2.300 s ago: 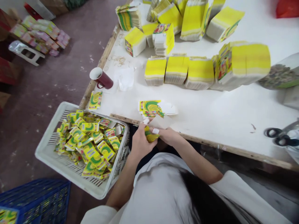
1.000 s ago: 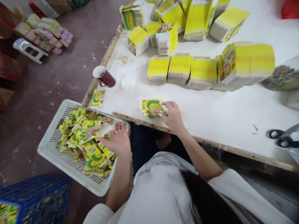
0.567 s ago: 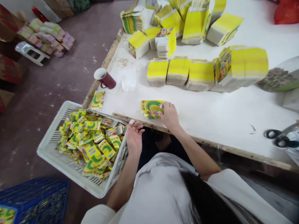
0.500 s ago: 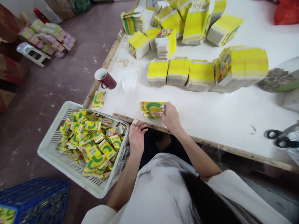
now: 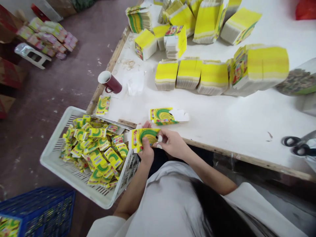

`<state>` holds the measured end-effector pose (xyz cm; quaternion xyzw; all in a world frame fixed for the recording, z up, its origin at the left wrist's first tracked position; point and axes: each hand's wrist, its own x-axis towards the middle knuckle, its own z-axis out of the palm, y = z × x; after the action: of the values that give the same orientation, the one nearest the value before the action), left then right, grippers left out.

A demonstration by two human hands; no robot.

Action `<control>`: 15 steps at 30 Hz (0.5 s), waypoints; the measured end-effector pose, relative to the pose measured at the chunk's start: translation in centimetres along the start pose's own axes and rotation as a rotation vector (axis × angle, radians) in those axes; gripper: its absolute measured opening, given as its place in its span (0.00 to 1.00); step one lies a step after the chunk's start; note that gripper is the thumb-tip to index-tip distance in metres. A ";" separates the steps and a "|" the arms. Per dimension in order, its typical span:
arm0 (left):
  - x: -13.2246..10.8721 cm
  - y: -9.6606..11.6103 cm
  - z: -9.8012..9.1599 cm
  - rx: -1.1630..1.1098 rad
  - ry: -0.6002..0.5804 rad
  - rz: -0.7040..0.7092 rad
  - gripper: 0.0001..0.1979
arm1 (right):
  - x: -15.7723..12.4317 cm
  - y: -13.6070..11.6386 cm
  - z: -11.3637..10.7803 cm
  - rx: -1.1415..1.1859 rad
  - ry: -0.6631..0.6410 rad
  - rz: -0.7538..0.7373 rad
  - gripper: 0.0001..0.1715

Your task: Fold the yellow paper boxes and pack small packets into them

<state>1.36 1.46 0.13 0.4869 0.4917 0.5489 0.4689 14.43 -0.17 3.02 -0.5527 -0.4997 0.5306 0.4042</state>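
Observation:
A flat yellow-and-green printed carton (image 5: pixel 138 138) is held between both hands, just off the table's front edge. My left hand (image 5: pixel 147 153) grips its left part, thumb on top and fingers underneath. My right hand (image 5: pixel 172 143) pinches the right end, with white covers on some fingertips. Behind the hands, another yellow-and-green carton (image 5: pixel 161 115) lies on the white table (image 5: pixel 212 121), its white flaps pointing right. Left of my left hand stands a white plastic basket (image 5: pixel 53 156) holding many small yellow cartons (image 5: pixel 98 159).
Stacks of yellow cartons (image 5: pixel 190 75) line the table's back. A maroon mug (image 5: pixel 114 85) and a single carton (image 5: pixel 103 104) are near the left edge. Black-handled scissors (image 5: pixel 300 146) lie at right. A blue crate (image 5: pixel 46 210) stands on the floor.
My right hand has lifted a carton from the table and brought it left and toward me. My left hand, open and empty before, has closed on it. One carton stays on the table.

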 end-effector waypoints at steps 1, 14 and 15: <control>0.2 0.3 0.3 -0.061 0.012 -0.042 0.25 | 0.1 0.0 0.0 0.063 -0.019 -0.010 0.17; 1.0 1.0 0.1 -0.140 -0.002 -0.171 0.37 | 0.4 1.1 0.3 0.169 -0.031 -0.082 0.19; 0.8 0.9 -0.3 -0.100 0.016 -0.132 0.34 | 0.5 1.1 0.0 0.162 -0.011 -0.106 0.15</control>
<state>0.92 2.11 1.10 0.4247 0.4986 0.5446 0.5239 14.57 0.11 1.82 -0.4878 -0.4860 0.5502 0.4723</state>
